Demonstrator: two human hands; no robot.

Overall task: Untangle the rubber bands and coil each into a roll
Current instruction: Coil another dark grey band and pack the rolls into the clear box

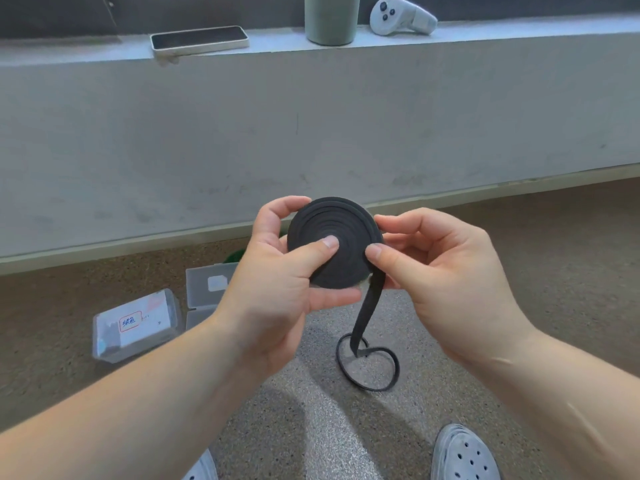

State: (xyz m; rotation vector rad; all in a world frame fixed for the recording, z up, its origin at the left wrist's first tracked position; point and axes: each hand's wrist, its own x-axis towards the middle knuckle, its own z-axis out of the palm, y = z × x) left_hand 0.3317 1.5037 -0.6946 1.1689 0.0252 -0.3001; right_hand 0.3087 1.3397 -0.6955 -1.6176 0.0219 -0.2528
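Far left on the floor point(519, 237): clear plastic box point(135, 323), lid on, label point(130, 322) w/ red-framed writing; contents too blurred to tell. Just right of it a 2nd clear box point(207, 289), looks open, can't tell contents either. Next, left hand point(284, 275) holds the black roll point(334, 244) mid-air at centre, thumb pressed on the coil's face near its middle, other fingers curled behind & round the far-left rim. Roll is flat, tightly wound, many turns, so most of the band looks coiled. A loose tail point(369, 310) drops from its near-right edge to the floor, ending in slack loops point(369, 367). Rightmost, right hand point(446, 271) pinches the roll's right edge where the tail leaves, thumb in front, fingers behind. Band prob light, soft, limp, a bit grippy & springy: coil likely pops loose if pressure drops, so clamp the face flat & take the tail close to the rim w/ slight tension
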